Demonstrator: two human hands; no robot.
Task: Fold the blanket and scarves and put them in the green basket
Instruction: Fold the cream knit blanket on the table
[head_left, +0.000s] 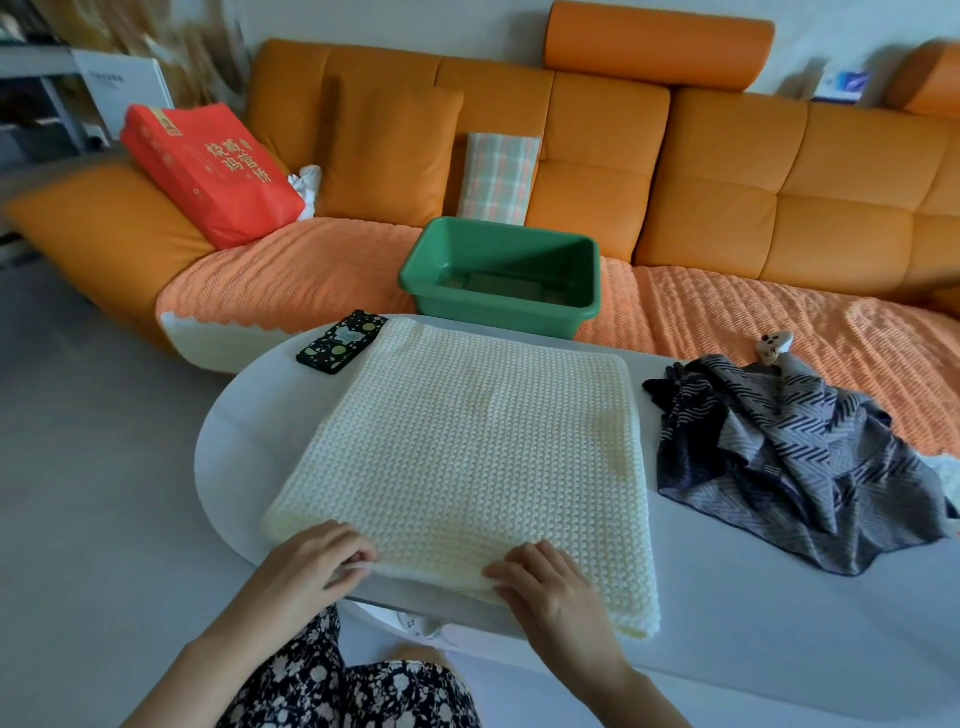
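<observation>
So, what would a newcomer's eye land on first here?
The orange sofa across the back, green basket on its seat. Then the cream blanket folded on the white table, left hand and right hand at its near edge, crumpled grey scarf beside it.

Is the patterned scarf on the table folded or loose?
Not folded: the scarf lies crumpled in loose ridges on the table, right of the blanket.
</observation>
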